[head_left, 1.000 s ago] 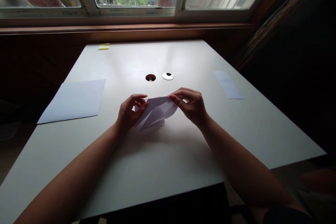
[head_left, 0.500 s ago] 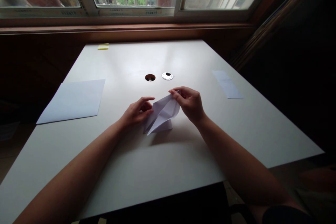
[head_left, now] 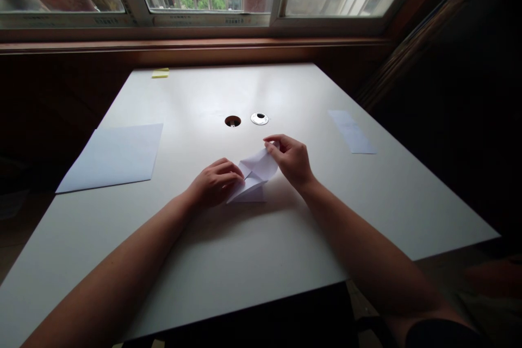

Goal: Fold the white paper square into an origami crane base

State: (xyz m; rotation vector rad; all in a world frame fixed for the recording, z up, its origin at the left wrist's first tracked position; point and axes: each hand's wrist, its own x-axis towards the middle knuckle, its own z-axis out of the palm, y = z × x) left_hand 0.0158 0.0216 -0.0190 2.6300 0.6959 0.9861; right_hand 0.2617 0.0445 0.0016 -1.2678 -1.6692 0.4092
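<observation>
A folded sheet of white paper [head_left: 258, 169] is between my hands at the middle of the table, its upper layers lifted and its lower part near the tabletop. My right hand [head_left: 290, 156] pinches the far right corner between thumb and fingers. On the near left side, my left hand [head_left: 218, 180] is closed on the paper's edge, fingers bent over it; the thumb is mostly hidden. Folds and flaps show between the two grips.
A stack of white paper [head_left: 116, 156] lies at the table's left edge, and a narrow paper strip [head_left: 352, 131] at the right. Yellow sticky notes [head_left: 160, 73] sit at the far left corner. Beyond my hands are a round cable hole [head_left: 232, 121] and its cover [head_left: 259, 119].
My left hand has gone from spread fingers beside the paper to gripping its left side. The near flap has folded lower and flatter. My right hand keeps its pinch, almost unmoved.
</observation>
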